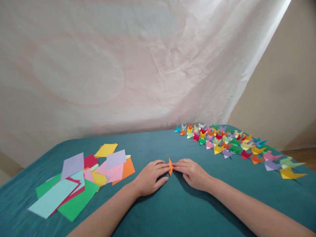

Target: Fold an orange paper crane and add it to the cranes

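A small folded orange paper piece (170,167) rests on the teal tablecloth (172,204) between my two hands. My left hand (150,177) lies flat, its fingertips pressing the paper's left side. My right hand (191,172) lies flat too, its fingertips touching the paper's right side. Both hands have fingers stretched out and held together over the fold.
A loose pile of coloured paper sheets (81,181) lies at the left. Several folded paper birds (232,143) stand in rows at the right, reaching towards the table's right edge. A white draped sheet (123,65) hangs behind the table.
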`<state>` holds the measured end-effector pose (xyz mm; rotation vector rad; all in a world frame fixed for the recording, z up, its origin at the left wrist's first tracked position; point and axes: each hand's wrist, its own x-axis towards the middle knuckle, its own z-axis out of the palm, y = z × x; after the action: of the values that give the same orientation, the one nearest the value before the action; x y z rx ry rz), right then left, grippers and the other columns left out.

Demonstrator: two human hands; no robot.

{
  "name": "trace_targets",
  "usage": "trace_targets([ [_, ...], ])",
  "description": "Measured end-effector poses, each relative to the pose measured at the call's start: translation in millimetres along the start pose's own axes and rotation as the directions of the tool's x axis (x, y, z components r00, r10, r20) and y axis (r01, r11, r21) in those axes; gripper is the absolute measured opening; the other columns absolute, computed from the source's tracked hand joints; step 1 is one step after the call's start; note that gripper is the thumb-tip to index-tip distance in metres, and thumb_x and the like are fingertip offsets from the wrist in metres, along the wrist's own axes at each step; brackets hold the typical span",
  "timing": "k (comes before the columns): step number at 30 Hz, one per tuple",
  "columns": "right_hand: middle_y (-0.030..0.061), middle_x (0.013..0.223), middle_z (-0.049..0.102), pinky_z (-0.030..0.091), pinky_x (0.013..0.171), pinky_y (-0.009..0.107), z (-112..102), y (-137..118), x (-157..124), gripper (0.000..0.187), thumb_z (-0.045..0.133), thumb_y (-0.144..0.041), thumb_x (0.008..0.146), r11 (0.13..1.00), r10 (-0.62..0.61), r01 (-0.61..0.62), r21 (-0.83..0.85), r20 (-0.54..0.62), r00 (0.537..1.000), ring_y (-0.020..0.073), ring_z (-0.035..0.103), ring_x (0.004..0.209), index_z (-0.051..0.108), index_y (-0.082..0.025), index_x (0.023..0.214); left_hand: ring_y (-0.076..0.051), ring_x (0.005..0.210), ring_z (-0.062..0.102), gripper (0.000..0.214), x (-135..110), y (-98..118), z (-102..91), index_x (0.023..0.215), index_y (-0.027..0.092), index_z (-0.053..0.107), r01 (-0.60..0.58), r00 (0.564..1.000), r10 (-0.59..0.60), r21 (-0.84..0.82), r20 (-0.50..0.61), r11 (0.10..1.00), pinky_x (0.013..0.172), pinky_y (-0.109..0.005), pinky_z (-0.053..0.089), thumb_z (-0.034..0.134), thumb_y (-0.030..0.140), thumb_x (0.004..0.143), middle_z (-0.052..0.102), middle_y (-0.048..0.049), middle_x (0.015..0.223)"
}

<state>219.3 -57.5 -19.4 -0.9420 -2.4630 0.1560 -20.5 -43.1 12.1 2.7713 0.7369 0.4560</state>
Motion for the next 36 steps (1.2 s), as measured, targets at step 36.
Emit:
trace_targets([
  [36, 0.006, 0.11, 0.064, 0.042, 0.088, 0.038, 7.1, 1.2, 5.5, 0.052, 0.039, 0.003, 0.072, 0.982, 0.104, -0.091, 0.166, -0.071, 0.992, 0.019, 0.054, 0.099, 0.059, -0.021, 0.114, -0.023, 0.117, 0.043, 0.037, -1.6, -3.5, 4.1, 0.127, 0.021, 0.046, 0.064, 0.997, -0.066, -0.052, -0.048, 0.997, 0.101, -0.043, 0.034, 0.041, 0.028, 0.091, 0.053, -0.0084, 0.125],
])
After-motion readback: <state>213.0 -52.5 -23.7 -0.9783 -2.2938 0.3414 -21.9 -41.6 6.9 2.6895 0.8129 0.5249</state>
